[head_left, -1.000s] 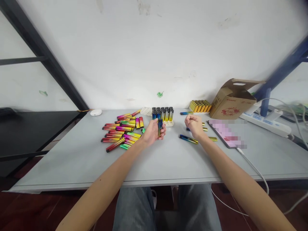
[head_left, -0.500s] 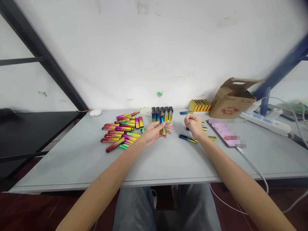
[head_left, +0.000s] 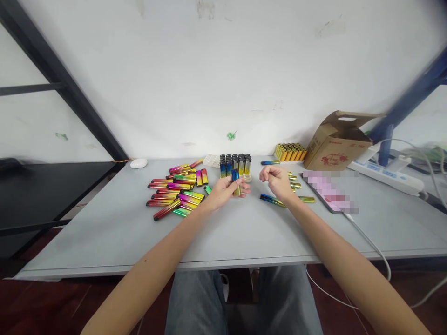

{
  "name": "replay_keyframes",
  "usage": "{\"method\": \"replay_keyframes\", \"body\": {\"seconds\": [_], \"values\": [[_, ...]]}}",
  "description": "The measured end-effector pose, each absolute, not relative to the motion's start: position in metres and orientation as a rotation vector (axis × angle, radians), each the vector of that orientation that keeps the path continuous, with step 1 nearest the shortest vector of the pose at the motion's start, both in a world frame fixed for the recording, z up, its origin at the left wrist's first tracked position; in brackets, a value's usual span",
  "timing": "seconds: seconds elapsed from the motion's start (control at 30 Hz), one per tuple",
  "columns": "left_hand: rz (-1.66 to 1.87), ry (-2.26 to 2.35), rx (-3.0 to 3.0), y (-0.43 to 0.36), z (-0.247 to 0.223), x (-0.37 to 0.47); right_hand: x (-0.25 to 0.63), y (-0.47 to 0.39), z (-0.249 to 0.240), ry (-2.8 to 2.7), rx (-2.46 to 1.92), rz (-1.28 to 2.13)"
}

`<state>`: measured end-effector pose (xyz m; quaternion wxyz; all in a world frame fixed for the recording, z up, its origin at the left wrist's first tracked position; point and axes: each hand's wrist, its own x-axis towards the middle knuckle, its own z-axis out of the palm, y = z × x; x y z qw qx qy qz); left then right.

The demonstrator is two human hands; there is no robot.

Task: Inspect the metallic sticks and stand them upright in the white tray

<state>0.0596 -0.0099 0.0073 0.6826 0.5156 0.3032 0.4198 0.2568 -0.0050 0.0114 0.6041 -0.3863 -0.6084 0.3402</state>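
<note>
My left hand (head_left: 223, 190) holds a shiny blue-to-gold lighter (head_left: 236, 180) upright between thumb and fingers, in front of the standing lighters (head_left: 241, 163) with black tops. My right hand (head_left: 278, 181) is up to the right of it, fingers curled together; whatever may be in them is hidden. Beneath and behind the right hand lie several blue-gold lighters, one of them (head_left: 272, 200) just to its front left and another (head_left: 270, 162) farther back. To the left of my left hand is a loose pile of red, yellow, pink and green metallic lighters (head_left: 178, 195).
A white perforated tray (head_left: 211, 161) sits at the wall. Orange-yellow lighters (head_left: 290, 152) stand packed beside an open cardboard box (head_left: 335, 151). A phone (head_left: 328, 191) with a white cable lies at right, near a power strip (head_left: 387, 177). A white earbud case (head_left: 138, 163) is back left.
My right hand has moved slightly left, toward the held lighter, and its fist has loosened a little. My left hand keeps the lighter in nearly the same place.
</note>
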Motion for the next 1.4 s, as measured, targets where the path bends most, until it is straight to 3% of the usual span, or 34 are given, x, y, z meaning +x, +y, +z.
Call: {"method": "replay_keyframes", "body": {"seconds": [0.63,0.77,0.93,1.4], "values": [[0.847,0.769,1.644,-0.011,-0.001,0.060,0.242,-0.014,0.013,-1.775,-0.902,0.727],[1.022,0.837,1.699,-0.008,-0.002,0.060,0.244,-0.006,0.015,-1.560,-0.905,0.817],[1.229,1.110,1.811,-0.006,0.000,0.055,0.242,0.014,0.013,-1.356,-0.978,0.693],[0.639,0.853,2.620,-0.044,0.002,0.067,0.222,0.025,0.005,-1.660,-1.121,0.304]]}}
